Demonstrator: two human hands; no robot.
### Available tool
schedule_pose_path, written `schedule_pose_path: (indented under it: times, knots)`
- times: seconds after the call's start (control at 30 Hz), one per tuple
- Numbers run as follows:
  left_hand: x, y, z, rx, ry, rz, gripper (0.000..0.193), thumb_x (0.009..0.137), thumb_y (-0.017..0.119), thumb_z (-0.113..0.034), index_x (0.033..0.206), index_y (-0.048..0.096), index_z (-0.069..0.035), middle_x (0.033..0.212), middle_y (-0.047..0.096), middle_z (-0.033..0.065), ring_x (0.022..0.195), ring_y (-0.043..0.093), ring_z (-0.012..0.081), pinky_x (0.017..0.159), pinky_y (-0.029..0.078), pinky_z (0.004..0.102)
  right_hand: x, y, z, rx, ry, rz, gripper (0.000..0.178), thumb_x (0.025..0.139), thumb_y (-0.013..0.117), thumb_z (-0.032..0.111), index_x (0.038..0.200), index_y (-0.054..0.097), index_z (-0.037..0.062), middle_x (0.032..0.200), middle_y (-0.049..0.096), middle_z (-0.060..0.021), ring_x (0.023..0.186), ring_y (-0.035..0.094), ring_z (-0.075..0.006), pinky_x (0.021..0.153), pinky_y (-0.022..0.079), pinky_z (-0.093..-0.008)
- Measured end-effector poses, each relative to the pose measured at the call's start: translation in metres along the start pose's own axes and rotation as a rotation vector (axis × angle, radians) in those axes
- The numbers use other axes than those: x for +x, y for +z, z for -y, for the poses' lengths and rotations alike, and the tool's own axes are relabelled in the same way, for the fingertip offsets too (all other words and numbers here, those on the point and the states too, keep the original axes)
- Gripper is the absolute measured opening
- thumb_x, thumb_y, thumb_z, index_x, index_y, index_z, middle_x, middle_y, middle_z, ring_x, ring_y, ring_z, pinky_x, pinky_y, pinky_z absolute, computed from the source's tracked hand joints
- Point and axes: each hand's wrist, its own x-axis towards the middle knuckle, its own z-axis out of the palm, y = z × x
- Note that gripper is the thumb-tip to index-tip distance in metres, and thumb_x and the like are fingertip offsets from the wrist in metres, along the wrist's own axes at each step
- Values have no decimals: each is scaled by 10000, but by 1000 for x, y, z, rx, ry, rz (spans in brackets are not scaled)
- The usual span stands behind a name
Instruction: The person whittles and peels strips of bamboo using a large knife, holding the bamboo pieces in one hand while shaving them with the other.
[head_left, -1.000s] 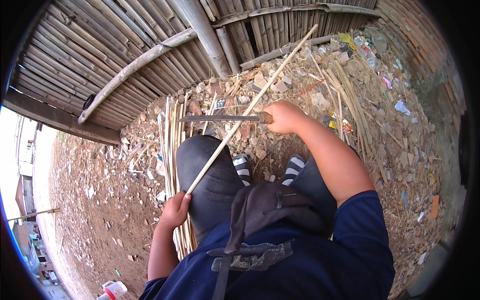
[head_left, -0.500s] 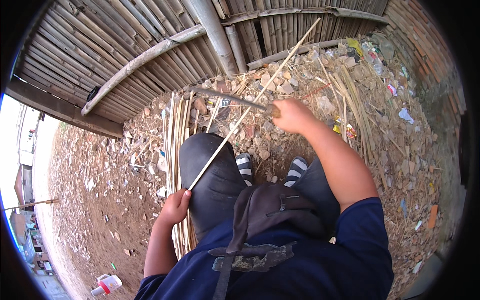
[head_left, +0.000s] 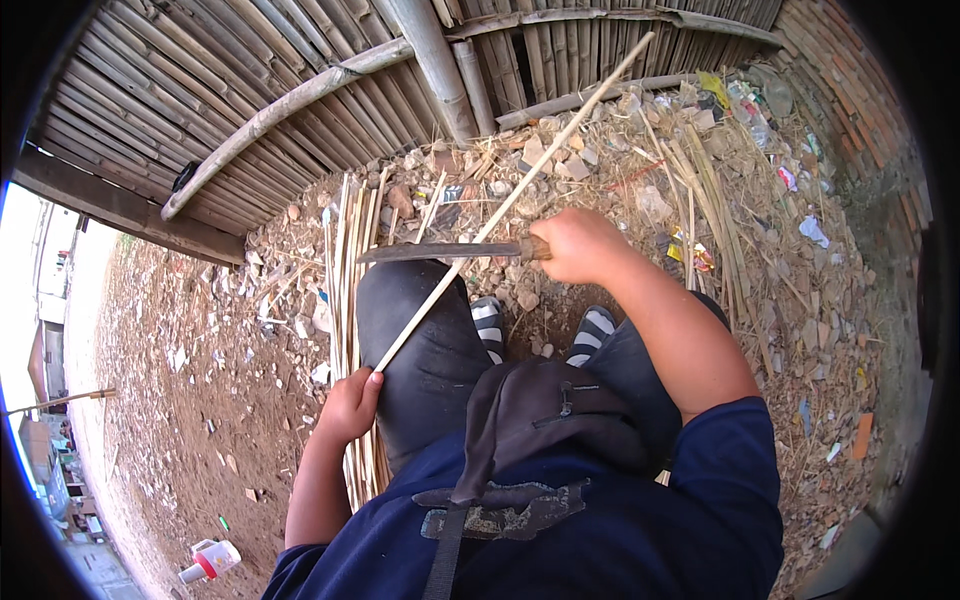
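Note:
My left hand (head_left: pixel 350 405) is closed around the lower end of a long, pale bamboo strip (head_left: pixel 545 160), beside my left knee. The strip slants up and to the right over that knee, its far end near the bamboo wall. In my closed right hand (head_left: pixel 582 246) is the wooden handle of a long knife (head_left: pixel 440 252). Its dark blade points left and crosses the strip just beyond the knee; whether the edge bites into the strip I cannot tell. A bundle of similar bamboo strips (head_left: pixel 343 270) lies on the ground along my left leg.
A bamboo wall (head_left: pixel 300 60) rises ahead, and a brick wall (head_left: pixel 850 90) stands at the right. Stones and litter cover the ground before my sandalled feet. More split strips (head_left: pixel 715 220) lie at the right. A white and red plastic container (head_left: pixel 210 562) sits at the lower left.
My right hand has drawn the knife nearer along the strip, and the blade has turned from a tilt to nearly level. My left hand keeps its grip, almost in place.

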Motion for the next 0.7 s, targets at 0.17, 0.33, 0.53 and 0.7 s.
schedule_pose_path:
  times: [0.17, 0.33, 0.53, 0.7]
  knots:
    - [7, -7, -16, 18, -19, 29, 442, 1065, 478, -354, 809, 537, 1, 712, 600, 263, 719, 594, 490, 664, 463, 526, 13, -1, -54, 94, 163, -80, 180, 788, 672, 204, 914, 701, 78, 891, 711, -183, 863, 697, -360, 782, 549, -486]
    - [4, -5, -5, -8, -9, 46, 447, 1068, 481, -361, 812, 539, 2, 690, 587, 237, 676, 593, 443, 643, 459, 496, 4, -3, -14, 107, 147, -27, 149, 822, 657, 176, 932, 699, 85, 868, 715, -157, 843, 708, -322, 764, 561, -480]
    - [10, -8, -1, -125, -46, 95, 462, 1077, 472, -363, 805, 527, 6, 669, 560, 196, 629, 550, 343, 638, 455, 432, 10, -8, -17, 110, 91, 51, 112, 810, 640, 151, 889, 693, 91, 797, 704, -131, 790, 704, -304, 731, 560, -458]
    - [7, -7, -1, -80, -49, 83, 476, 1078, 473, -380, 815, 539, 11, 679, 565, 208, 647, 559, 347, 658, 461, 440, 17, -13, -31, 148, 161, -92, 142, 838, 692, 191, 912, 702, 71, 730, 657, -121, 679, 653, -262, 671, 539, -404]
